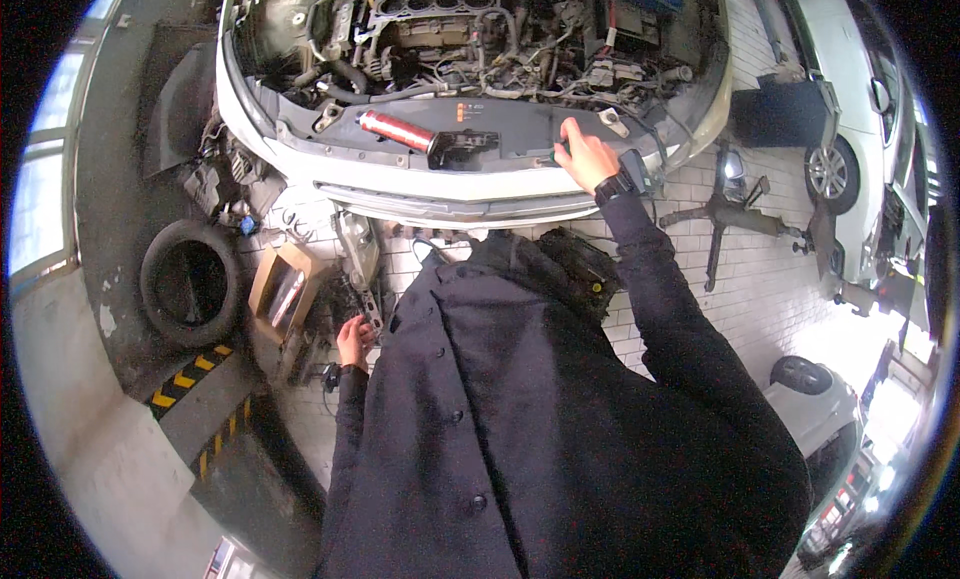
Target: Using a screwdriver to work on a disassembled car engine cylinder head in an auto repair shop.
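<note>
My right hand (588,161), with a black band at the wrist, reaches over the front panel (520,119) of a white car with its hood raised. Its fingertips are apart and at the dark panel's surface; I make out nothing held in them. To its left on the panel lies a red cylindrical can (398,131), tilted, its end against a black rectangular object (463,149). My left hand (355,341) hangs low beside my dark coat, fingers loosely bent and apart, near a headlight unit (358,247) standing on the floor. It seems to hold nothing.
The engine bay (440,39) shows an opened engine block with round bores. On the left are a loose tire (190,282), a cardboard box (286,291) and removed car parts. A metal stand (722,214) is on the tiled floor at right, near another white car (850,109).
</note>
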Action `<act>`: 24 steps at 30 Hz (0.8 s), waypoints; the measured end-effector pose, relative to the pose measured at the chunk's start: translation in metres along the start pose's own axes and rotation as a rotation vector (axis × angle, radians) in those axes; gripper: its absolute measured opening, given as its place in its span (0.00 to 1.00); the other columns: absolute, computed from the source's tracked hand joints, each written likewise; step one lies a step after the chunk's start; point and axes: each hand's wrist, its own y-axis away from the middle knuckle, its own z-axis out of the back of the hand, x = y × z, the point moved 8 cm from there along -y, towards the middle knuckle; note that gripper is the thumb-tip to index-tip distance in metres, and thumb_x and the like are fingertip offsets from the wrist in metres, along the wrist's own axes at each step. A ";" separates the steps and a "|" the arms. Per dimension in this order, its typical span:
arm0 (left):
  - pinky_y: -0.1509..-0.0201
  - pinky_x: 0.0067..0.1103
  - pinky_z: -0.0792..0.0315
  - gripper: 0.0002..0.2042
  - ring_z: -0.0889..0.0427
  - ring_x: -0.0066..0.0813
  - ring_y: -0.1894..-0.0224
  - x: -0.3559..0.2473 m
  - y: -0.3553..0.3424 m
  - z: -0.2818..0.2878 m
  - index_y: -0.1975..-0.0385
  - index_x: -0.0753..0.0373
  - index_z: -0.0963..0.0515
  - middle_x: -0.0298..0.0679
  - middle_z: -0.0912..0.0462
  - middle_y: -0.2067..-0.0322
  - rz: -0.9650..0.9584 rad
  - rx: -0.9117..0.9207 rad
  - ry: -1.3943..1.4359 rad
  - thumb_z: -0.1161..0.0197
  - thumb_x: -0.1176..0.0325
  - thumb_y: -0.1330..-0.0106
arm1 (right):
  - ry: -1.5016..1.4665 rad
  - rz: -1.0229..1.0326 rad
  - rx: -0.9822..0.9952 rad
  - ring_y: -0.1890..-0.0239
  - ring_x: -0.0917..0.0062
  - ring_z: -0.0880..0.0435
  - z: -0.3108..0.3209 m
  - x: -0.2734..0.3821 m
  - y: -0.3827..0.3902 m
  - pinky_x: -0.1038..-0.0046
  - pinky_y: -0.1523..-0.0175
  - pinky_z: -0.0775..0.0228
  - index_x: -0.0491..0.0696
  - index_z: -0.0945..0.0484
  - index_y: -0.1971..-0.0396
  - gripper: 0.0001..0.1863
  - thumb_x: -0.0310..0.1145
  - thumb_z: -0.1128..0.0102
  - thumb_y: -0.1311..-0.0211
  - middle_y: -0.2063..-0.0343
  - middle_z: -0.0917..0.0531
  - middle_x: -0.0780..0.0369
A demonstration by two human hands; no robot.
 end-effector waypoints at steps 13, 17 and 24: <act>0.75 0.18 0.32 0.12 0.19 0.20 0.73 0.023 0.036 -0.001 0.54 0.54 0.21 0.28 0.18 0.72 0.066 -0.094 0.004 0.41 0.56 0.30 | 0.143 0.180 0.008 0.61 0.52 0.15 0.006 0.026 0.007 0.53 0.59 0.25 0.51 0.28 0.57 0.17 0.46 0.39 0.38 0.71 0.16 0.51; 0.73 0.17 0.31 0.13 0.21 0.19 0.73 0.044 0.027 0.017 0.52 0.52 0.22 0.31 0.18 0.69 0.089 -0.087 0.100 0.39 0.57 0.31 | -0.010 0.166 -0.039 0.66 0.56 0.15 0.024 0.087 0.007 0.56 0.63 0.27 0.49 0.25 0.62 0.16 0.46 0.37 0.39 0.74 0.17 0.52; 0.76 0.18 0.33 0.11 0.20 0.20 0.74 0.056 -0.013 0.065 0.58 0.54 0.20 0.31 0.17 0.72 0.102 0.008 0.016 0.38 0.56 0.32 | -0.177 0.249 -0.100 0.72 0.55 0.17 -0.029 0.194 -0.013 0.59 0.65 0.29 0.50 0.23 0.60 0.16 0.47 0.37 0.38 0.78 0.19 0.51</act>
